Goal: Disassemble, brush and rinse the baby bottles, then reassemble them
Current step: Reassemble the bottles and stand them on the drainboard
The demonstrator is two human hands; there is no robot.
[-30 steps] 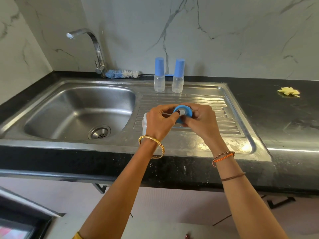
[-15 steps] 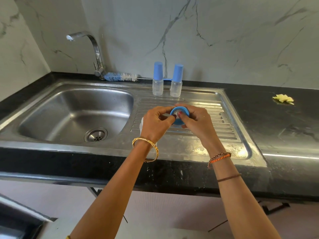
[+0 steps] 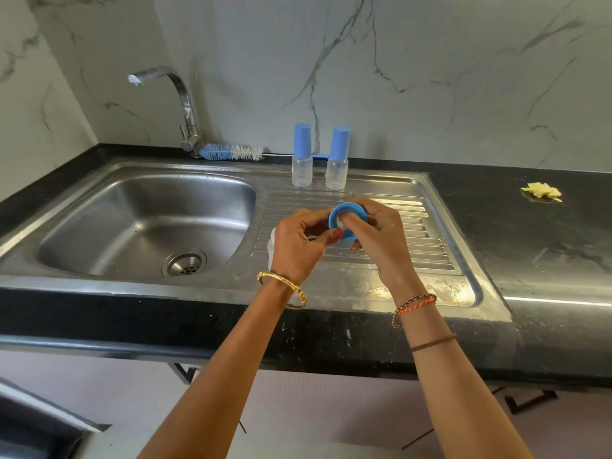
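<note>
Both hands meet over the ribbed drainboard (image 3: 427, 246). My right hand (image 3: 381, 243) grips a blue bottle collar ring (image 3: 347, 215) with a pale nipple inside it, its thumb pressed into the ring. My left hand (image 3: 299, 245) pinches the ring's near edge and also holds a clear bottle body (image 3: 271, 246), mostly hidden behind the palm. Two assembled baby bottles with blue caps, one (image 3: 302, 157) and the other (image 3: 337, 159), stand at the back of the drainboard. A blue and white bottle brush (image 3: 231, 152) lies behind the sink by the wall.
The steel sink basin (image 3: 99, 220) with its drain (image 3: 184, 262) lies to the left, under a curved tap (image 3: 182, 94). Black countertop (image 3: 546, 246) stretches right, with a yellow scrap (image 3: 541, 191) on it. A marble wall stands behind.
The hands stay together on the blue ring and have shifted its angle slightly, thumb now pressed into it. The camera has moved a little; nothing else has moved.
</note>
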